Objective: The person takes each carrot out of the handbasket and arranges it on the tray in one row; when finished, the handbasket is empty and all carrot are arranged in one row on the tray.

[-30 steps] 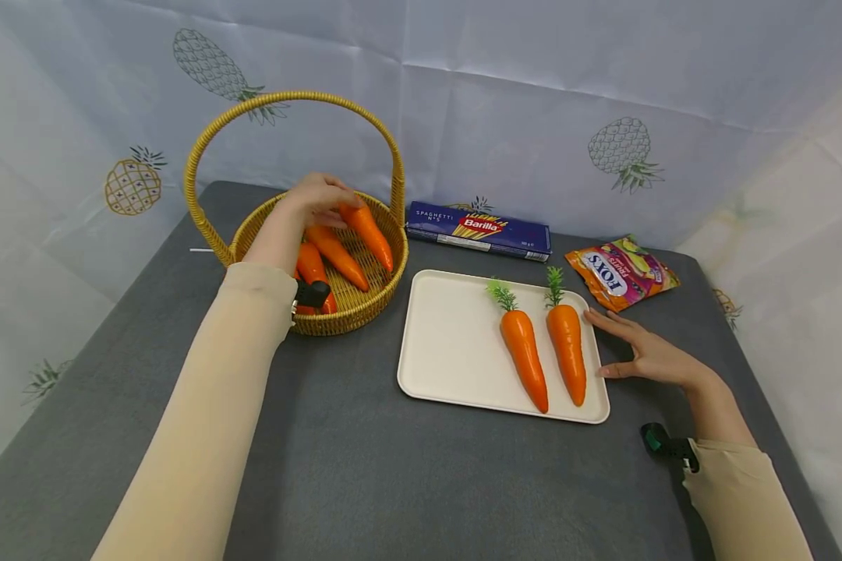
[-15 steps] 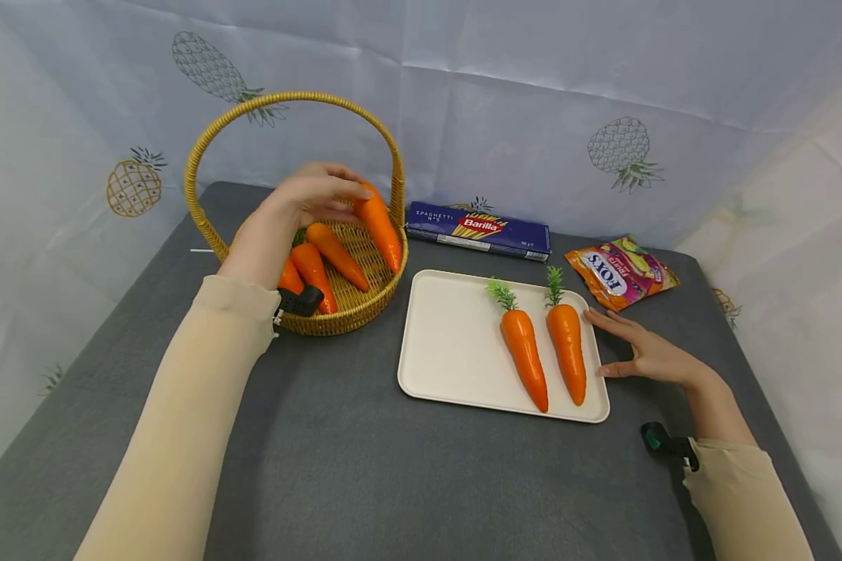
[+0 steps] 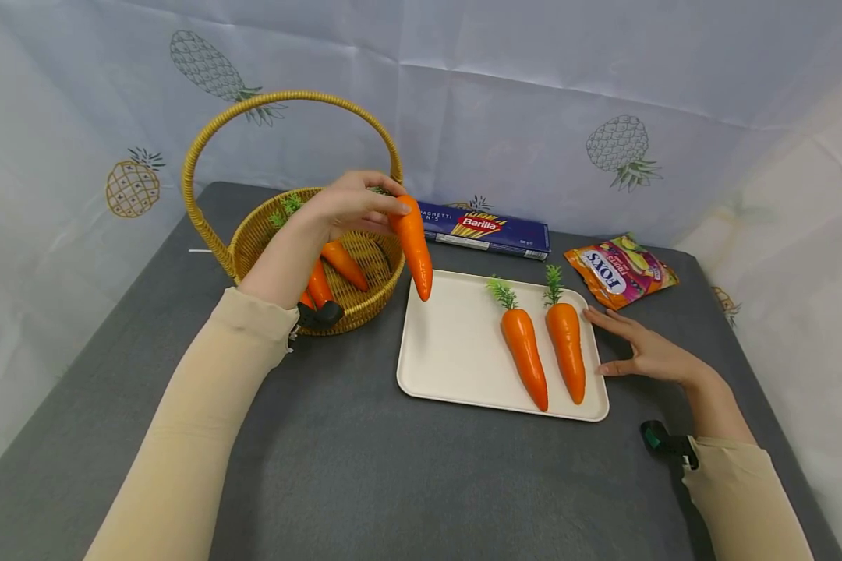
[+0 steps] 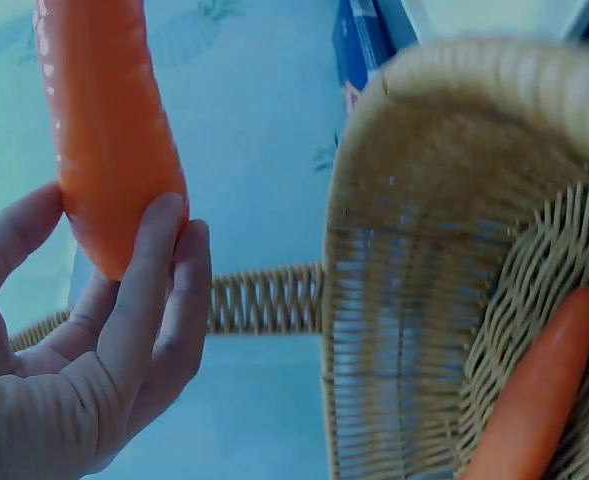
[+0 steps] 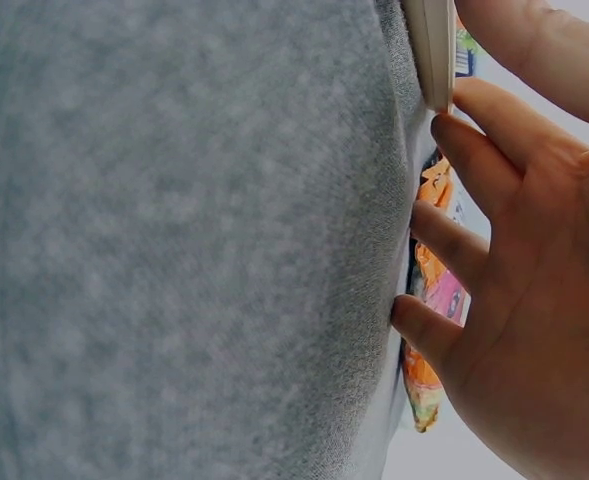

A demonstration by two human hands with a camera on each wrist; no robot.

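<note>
My left hand (image 3: 354,204) pinches an orange carrot (image 3: 415,248) by its thick end, between thumb and fingers. The carrot hangs tip down over the right rim of the wicker basket (image 3: 368,308) and the tray's far left corner. In the left wrist view the carrot (image 4: 109,120) stands clear of the basket wall (image 4: 374,280). Several more carrots lie in the basket, partly hidden by my left arm. Two carrots with green tops, one left (image 3: 525,354) and one right (image 3: 567,351), lie on the cream tray (image 3: 456,366). My right hand (image 3: 649,352) touches the tray's right edge with fingers spread.
Behind the tray lies a blue spaghetti box (image 3: 484,231), its left end partly covered by the held carrot and hand. An orange sweets bag (image 3: 620,271) lies at the back right. The basket's tall handle (image 3: 302,97) arches over the left arm's area.
My left hand has lifted the carrot out of the basket and moved it right, towards the tray. The right hand has stayed at the tray's edge.
</note>
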